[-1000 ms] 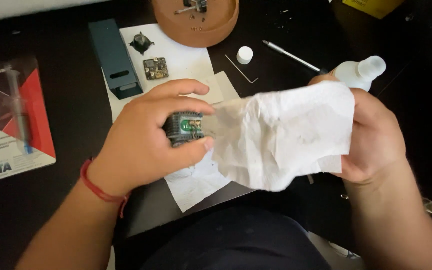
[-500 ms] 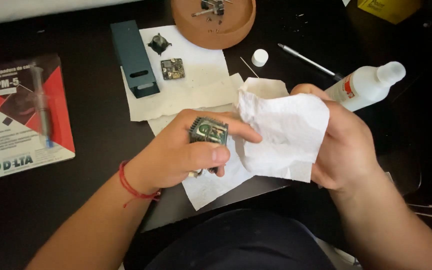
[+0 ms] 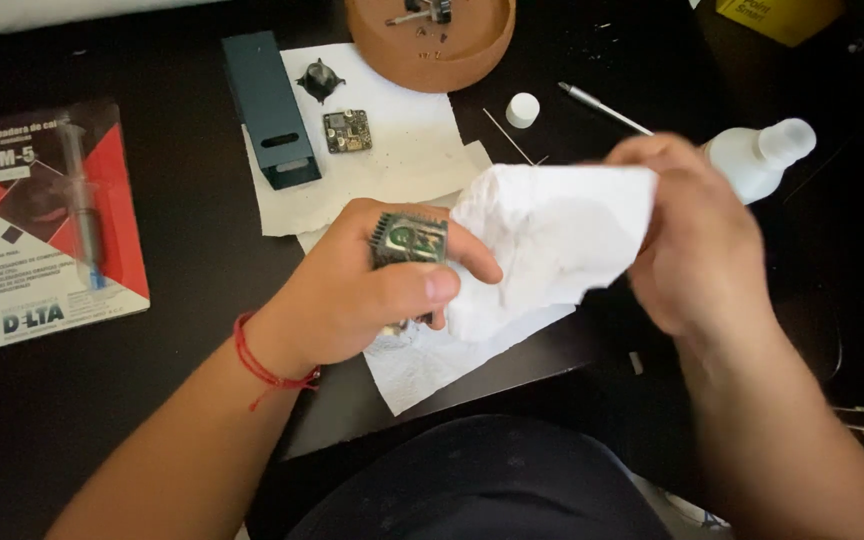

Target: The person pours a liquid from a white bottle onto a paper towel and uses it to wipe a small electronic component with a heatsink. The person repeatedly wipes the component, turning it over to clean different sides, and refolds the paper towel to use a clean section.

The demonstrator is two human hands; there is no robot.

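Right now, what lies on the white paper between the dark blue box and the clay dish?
In the head view, a small square circuit board and a dark fan-like part lie between the box and dish.

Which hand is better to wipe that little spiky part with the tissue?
Probably the right hand: it already holds the tissue right beside the part. The left hand is busy gripping the part, so it looks best suited to keeping it steady.
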